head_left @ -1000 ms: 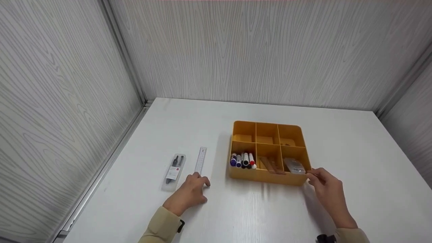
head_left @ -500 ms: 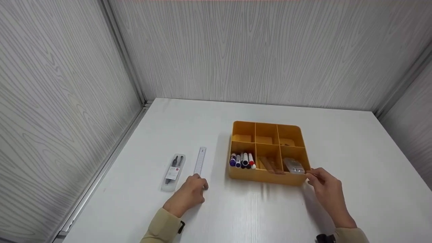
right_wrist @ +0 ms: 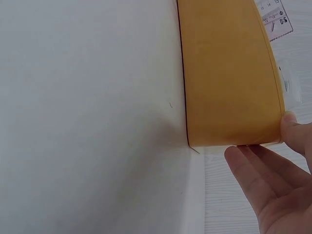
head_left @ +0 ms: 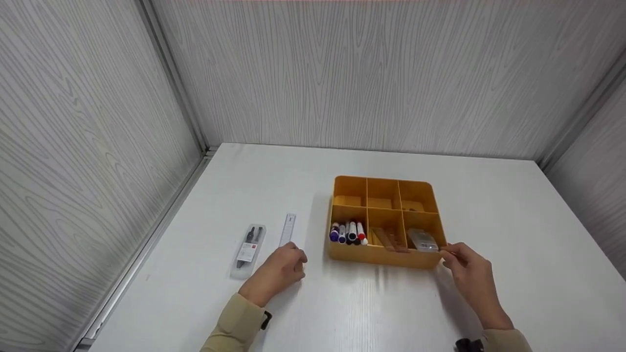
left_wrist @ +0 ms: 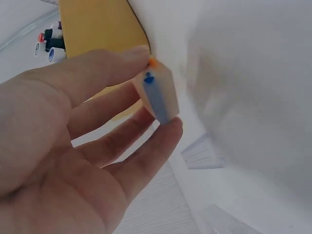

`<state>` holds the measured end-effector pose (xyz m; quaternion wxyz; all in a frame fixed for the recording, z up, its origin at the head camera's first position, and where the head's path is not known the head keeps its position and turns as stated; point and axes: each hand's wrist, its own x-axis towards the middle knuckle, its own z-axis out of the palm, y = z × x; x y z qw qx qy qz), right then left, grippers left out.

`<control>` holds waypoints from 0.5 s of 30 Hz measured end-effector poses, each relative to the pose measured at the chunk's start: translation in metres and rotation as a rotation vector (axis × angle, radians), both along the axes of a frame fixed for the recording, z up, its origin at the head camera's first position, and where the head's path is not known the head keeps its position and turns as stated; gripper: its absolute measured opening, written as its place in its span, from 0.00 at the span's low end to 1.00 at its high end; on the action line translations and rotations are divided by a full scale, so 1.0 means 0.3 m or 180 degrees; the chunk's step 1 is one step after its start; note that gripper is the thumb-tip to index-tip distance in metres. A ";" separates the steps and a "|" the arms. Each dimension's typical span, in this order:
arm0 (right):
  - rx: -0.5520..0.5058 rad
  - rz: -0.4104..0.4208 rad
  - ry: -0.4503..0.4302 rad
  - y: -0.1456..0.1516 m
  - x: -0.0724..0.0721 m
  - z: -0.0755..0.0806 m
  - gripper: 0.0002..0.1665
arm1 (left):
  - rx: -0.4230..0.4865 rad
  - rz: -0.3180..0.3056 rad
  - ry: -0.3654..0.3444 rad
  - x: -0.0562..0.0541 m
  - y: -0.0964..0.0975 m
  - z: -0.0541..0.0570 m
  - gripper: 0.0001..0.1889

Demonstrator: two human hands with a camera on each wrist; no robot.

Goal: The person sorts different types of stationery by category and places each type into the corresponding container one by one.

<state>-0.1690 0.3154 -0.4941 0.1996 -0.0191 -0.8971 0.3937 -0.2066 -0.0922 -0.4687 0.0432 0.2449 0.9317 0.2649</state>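
My left hand (head_left: 276,273) pinches a small pale eraser (left_wrist: 158,92) with a blue stripe and an orange end between thumb and fingertips; the head view hides it behind the hand. Just beyond the hand lies a clear ruler (head_left: 288,230), its near end covered. To its left is a clear compass case (head_left: 248,252) with a white label. My right hand (head_left: 472,278) grips the near right corner of a yellow six-compartment organizer (head_left: 381,257), thumb on the rim and fingers against the side wall (right_wrist: 234,87).
In the organizer's front row are several markers (head_left: 349,233), brown translucent rulers (head_left: 389,239) and a clear plastic box (head_left: 423,240). The back right compartment holds something small and dark. The white table (head_left: 274,171) meets upright panels (head_left: 342,73) at the back and sides.
My left hand has moved slightly forward and covers more of the ruler's near end. The right hand keeps its hold on the organizer's corner. The whole head view has shifted slightly.
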 end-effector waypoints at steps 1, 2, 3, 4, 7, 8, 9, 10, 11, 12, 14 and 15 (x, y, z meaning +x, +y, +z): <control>-0.0004 0.0000 -0.0002 0.000 0.000 0.000 0.06 | 0.0030 0.0015 0.0016 -0.004 0.003 0.008 0.08; -0.0005 0.0003 0.0001 0.001 0.001 0.000 0.06 | 0.0064 0.0023 0.0054 -0.008 0.006 0.015 0.08; -0.0011 0.0009 0.0011 0.002 0.002 0.000 0.06 | 0.0090 0.0046 0.0083 -0.012 0.009 0.022 0.07; -0.0012 0.0015 0.0025 0.002 0.002 -0.001 0.05 | 0.0111 0.0075 0.0106 -0.016 0.013 0.030 0.07; 0.0004 0.0042 0.0084 0.006 0.002 -0.002 0.05 | 0.0223 0.0119 0.0235 -0.030 0.027 0.056 0.06; 0.0005 0.0053 0.0109 0.006 0.002 -0.002 0.05 | 0.0268 0.0123 0.0288 -0.035 0.033 0.066 0.06; 0.0008 0.0059 0.0128 0.007 0.001 -0.002 0.05 | 0.0297 0.0133 0.0330 -0.042 0.041 0.075 0.06; 0.0016 0.0065 0.0147 0.008 0.001 -0.003 0.05 | 0.0340 0.0129 0.0381 -0.047 0.050 0.086 0.05; 0.0022 0.0068 0.0156 0.007 0.000 -0.003 0.05 | 0.0367 0.0119 0.0426 -0.053 0.059 0.097 0.05; 0.0025 0.0071 0.0156 0.007 -0.001 -0.002 0.06 | 0.0384 0.0125 0.0454 -0.060 0.069 0.109 0.06; 0.0016 0.0068 0.0139 0.005 -0.001 -0.001 0.06 | 0.0373 0.0162 0.0485 -0.071 0.092 0.135 0.06; 0.0012 0.0058 0.0120 0.004 0.000 -0.001 0.06 | 0.0362 0.0181 0.0494 -0.077 0.105 0.147 0.06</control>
